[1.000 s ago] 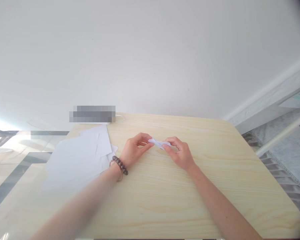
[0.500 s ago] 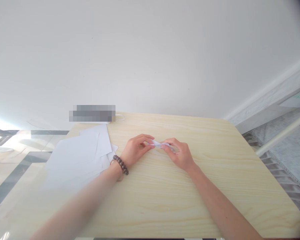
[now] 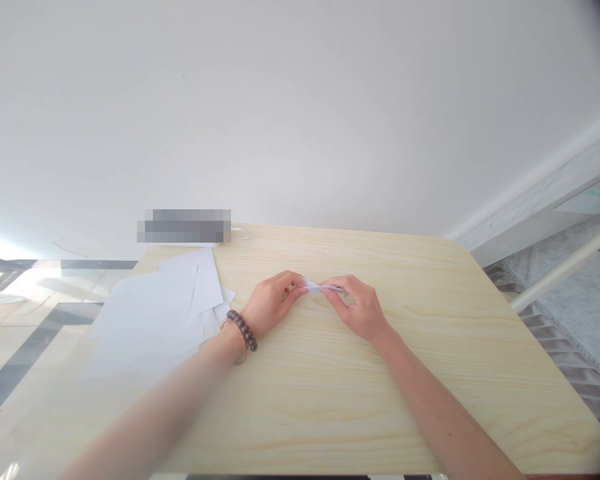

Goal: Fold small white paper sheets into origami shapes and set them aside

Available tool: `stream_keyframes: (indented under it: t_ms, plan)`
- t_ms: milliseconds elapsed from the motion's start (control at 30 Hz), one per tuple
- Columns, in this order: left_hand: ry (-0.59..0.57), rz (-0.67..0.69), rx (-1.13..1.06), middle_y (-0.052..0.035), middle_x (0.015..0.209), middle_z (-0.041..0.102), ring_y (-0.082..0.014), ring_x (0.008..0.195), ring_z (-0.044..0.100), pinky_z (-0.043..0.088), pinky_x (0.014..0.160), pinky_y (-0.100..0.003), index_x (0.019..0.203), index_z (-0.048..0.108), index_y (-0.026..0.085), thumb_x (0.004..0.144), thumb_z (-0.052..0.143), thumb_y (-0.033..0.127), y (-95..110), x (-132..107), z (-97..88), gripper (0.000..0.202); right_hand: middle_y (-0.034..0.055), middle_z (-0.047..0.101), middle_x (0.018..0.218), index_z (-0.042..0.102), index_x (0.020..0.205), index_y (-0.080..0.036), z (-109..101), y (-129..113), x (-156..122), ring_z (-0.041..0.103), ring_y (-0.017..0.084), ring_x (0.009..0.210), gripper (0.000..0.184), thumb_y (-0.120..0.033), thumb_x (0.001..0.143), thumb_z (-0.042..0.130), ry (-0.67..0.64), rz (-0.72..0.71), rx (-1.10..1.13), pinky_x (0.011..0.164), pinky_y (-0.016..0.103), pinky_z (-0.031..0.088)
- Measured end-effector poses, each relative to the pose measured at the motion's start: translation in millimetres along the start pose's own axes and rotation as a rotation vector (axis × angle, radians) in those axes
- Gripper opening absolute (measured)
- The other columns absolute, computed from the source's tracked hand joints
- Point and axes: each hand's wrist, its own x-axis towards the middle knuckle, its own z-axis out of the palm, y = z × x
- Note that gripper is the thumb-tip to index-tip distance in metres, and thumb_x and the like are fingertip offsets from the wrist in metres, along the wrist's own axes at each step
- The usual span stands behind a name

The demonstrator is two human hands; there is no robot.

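Observation:
Between my two hands, a small folded piece of white paper point(image 3: 315, 287) is held just above the wooden table point(image 3: 300, 393). My left hand point(image 3: 273, 301) pinches its left end between thumb and fingers. At the other end, my right hand point(image 3: 357, 307) grips the paper the same way. The piece looks narrow and edge-on, and its ends are hidden by my fingers. A dark beaded bracelet point(image 3: 243, 328) and a thinner copper-coloured one circle my left wrist.
Loose white paper sheets point(image 3: 145, 313) lie overlapping on the table's left side, beside my left forearm. A pixelated object point(image 3: 185, 227) stands at the back left with a white cable point(image 3: 243, 233). Behind the table rises a pale wall point(image 3: 300, 120).
The folded paper has turned and now looks thinner and more edge-on. My left fingers have closed in tighter on its end; both hands stay in nearly the same place.

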Motion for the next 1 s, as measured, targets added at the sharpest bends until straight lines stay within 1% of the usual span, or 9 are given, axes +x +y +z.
stream_keyframes:
  t_ms: [133,333,400,500,533,667,767,867,1000]
  plan:
    - [0.015,-0.070,-0.003,0.0012,0.080,0.063,-0.0123,0.069,0.055,0.043,0.065,-0.024,0.084,0.057,0.020,0.078,0.054,0.034,1.3,0.2,-0.2,0.016,0.0027,0.064,0.079,0.059,0.087,-0.021,0.2,-1.3,0.2,0.057,0.014,0.071,0.013,-0.027,0.081,0.049,0.000,0.011,0.004,0.068,0.026,0.045]
    - [0.057,-0.109,-0.029,0.0009,0.075,0.064,-0.0126,0.066,0.056,0.044,0.063,-0.024,0.078,0.061,0.021,0.077,0.054,0.038,2.8,-0.6,-2.2,0.018,0.0014,0.062,0.072,0.057,0.084,-0.021,0.9,-0.7,0.8,0.057,0.013,0.064,0.012,-0.031,0.080,0.051,-0.013,0.075,-0.007,0.062,0.024,0.044]
    - [0.073,-0.124,-0.064,0.0014,0.074,0.063,-0.0127,0.067,0.057,0.044,0.064,-0.024,0.084,0.059,0.022,0.076,0.055,0.038,2.9,-0.8,-2.5,0.019,0.0008,0.062,0.070,0.056,0.084,-0.021,1.3,-0.2,0.5,0.056,0.012,0.063,0.013,-0.032,0.079,0.051,-0.014,0.096,-0.007,0.060,0.024,0.043]
    - [0.094,-0.151,-0.125,0.0021,0.073,0.063,-0.0129,0.068,0.059,0.046,0.065,-0.024,0.098,0.054,0.023,0.075,0.057,0.038,2.2,-0.5,-2.5,0.028,0.0008,0.062,0.071,0.056,0.084,-0.021,1.9,0.9,-0.1,0.057,0.013,0.064,0.013,-0.032,0.079,0.051,-0.013,0.107,-0.004,0.060,0.023,0.044]
    - [0.087,-0.154,-0.131,0.0018,0.074,0.064,-0.0132,0.069,0.059,0.046,0.066,-0.025,0.097,0.055,0.023,0.075,0.056,0.038,1.9,-0.3,-2.6,0.027,0.0009,0.062,0.071,0.056,0.084,-0.021,2.2,1.2,-0.3,0.057,0.013,0.064,0.013,-0.032,0.079,0.051,-0.012,0.110,-0.004,0.060,0.023,0.044]
    - [0.037,-0.141,-0.129,0.0001,0.076,0.066,-0.0144,0.072,0.060,0.046,0.067,-0.025,0.080,0.061,0.020,0.079,0.049,0.037,1.3,-0.4,-2.8,0.021,0.0015,0.064,0.071,0.057,0.085,-0.021,3.1,1.9,-0.5,0.058,0.013,0.063,0.016,-0.035,0.078,0.051,-0.005,0.145,-0.003,0.057,0.023,0.044]
    - [0.025,-0.158,-0.184,-0.0003,0.074,0.066,-0.0149,0.073,0.062,0.047,0.068,-0.025,0.082,0.060,0.020,0.080,0.048,0.036,1.1,-1.4,-2.3,0.020,0.0011,0.064,0.070,0.057,0.085,-0.020,3.6,0.8,-0.3,0.058,0.012,0.060,0.018,-0.036,0.078,0.052,-0.011,0.201,0.038,0.053,0.021,0.043]
    - [0.055,-0.198,-0.252,-0.0002,0.072,0.065,-0.0152,0.069,0.064,0.048,0.062,-0.024,0.081,0.057,0.020,0.078,0.053,0.038,0.5,-2.6,-0.9,0.019,0.0002,0.064,0.068,0.056,0.085,-0.020,3.8,-0.7,0.2,0.056,0.011,0.056,0.018,-0.036,0.078,0.052,-0.024,0.261,0.098,0.047,0.019,0.040]
    - [0.067,-0.185,-0.226,0.0001,0.072,0.066,-0.0149,0.070,0.063,0.049,0.065,-0.025,0.078,0.059,0.020,0.077,0.053,0.040,0.3,-3.5,-0.5,0.021,0.0004,0.065,0.068,0.055,0.086,-0.019,3.5,-1.2,0.9,0.055,0.010,0.055,0.020,-0.037,0.077,0.052,-0.039,0.328,0.172,0.045,0.019,0.039]
